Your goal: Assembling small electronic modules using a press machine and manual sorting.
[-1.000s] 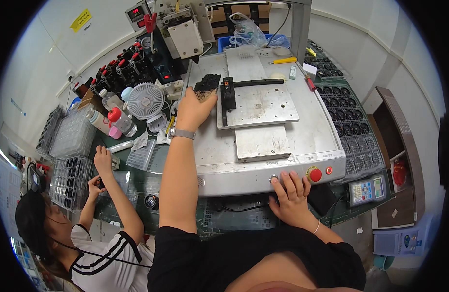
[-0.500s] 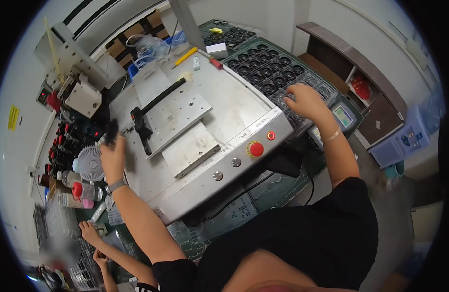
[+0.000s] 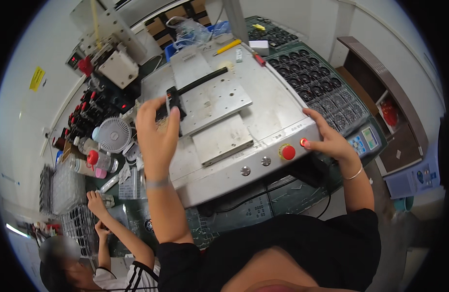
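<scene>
Fingers of the left hand (image 3: 157, 134) reach to the near left side of the black block (image 3: 175, 101), which stands on the metal plate (image 3: 217, 103). Thumb and forefinger are parted, with something dark half hidden between them; whether they grip it is unclear. The right hand's (image 3: 333, 144) fingers are spread, thumb at the small red button (image 3: 303, 142), forefinger at the machine's edge.

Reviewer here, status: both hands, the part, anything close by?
Left hand at the black block, grip unclear. Right hand open at the machine, thumb by the small red button. Black bar over the metal plate.
</scene>
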A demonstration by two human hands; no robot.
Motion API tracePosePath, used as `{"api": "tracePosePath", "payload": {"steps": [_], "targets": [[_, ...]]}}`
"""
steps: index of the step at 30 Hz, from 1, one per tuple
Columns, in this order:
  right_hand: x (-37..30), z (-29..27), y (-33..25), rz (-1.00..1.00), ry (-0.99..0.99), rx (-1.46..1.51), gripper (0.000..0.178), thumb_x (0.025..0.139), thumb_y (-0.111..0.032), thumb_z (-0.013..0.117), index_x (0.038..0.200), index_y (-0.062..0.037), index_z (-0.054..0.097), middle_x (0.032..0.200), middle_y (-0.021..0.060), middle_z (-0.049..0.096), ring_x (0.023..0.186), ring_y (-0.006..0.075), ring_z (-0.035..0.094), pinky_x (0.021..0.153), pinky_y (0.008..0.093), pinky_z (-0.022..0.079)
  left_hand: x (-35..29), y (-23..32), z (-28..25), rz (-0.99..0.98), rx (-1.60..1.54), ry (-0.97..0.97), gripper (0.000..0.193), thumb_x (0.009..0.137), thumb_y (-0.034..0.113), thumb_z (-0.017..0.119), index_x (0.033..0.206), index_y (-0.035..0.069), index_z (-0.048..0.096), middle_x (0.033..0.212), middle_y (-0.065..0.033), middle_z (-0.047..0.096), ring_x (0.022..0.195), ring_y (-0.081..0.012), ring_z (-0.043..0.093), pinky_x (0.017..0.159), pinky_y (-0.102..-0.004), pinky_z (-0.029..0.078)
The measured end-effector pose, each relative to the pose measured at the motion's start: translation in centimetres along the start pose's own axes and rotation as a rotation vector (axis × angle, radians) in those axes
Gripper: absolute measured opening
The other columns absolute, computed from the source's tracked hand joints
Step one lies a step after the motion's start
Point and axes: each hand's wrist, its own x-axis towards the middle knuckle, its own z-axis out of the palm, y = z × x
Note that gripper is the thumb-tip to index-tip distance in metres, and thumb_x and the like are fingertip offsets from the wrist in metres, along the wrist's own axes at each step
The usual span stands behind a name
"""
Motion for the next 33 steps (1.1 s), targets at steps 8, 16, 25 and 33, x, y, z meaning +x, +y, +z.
{"api": "tracePosePath", "payload": {"steps": [8,16,25,33], "targets": [[2.4,-1.6,-0.4,-0.041,0.101,-0.124,0.077,0.073,-0.026,0.075,0.139,-0.0091,0.039,0.129,0.0135,0.047,0.122,0.0235,0.043,0.102,0.0326,0.034,-7.7,12.5,-3.9,0.496,-1.622,-0.429,0.021,0.096,0.023,0.053,0.098,0.003,0.057,0.1,-0.0173,0.061,0.087,-0.0332,0.062,0.074,-0.0413,0.057],[14.8,-5.7,7.2,0.057,0.035,-0.977,0.028,0.079,-0.026,0.066,0.094,-0.0027,0.068,0.107,0.0178,0.058,0.102,0.0327,0.056,0.087,0.0406,0.047,-8.4,12.9,-0.6,0.37,-1.828,-0.684,0.008,0.09,0.01,0.06,0.088,0.002,0.059,0.088,-0.0168,0.06,0.077,-0.0307,0.059,0.065,-0.0394,0.054],[18.5,-7.6,5.8,0.273,-0.009,-0.698,0.034,0.066,-0.014,0.075,0.094,-0.0005,0.062,0.084,0.0175,0.065,0.083,0.0328,0.064,0.073,0.0403,0.051,-9.5,13.5,0.9,0.357,-1.877,-0.606,0.013,0.092,0.01,0.056,0.091,-0.002,0.057,0.095,-0.0197,0.058,0.082,-0.0342,0.058,0.067,-0.0424,0.054],[18.1,-11.2,9.5,0.205,-0.086,-1.103,0.031,0.072,-0.023,0.073,0.09,0.0017,0.067,0.093,0.0215,0.067,0.09,0.0352,0.064,0.078,0.0434,0.05,-9.8,15.3,1.1,0.242,-1.788,-0.435,0.009,0.09,0.011,0.06,0.087,0.002,0.06,0.092,-0.0147,0.059,0.084,-0.0304,0.058,0.07,-0.0402,0.055]]}}
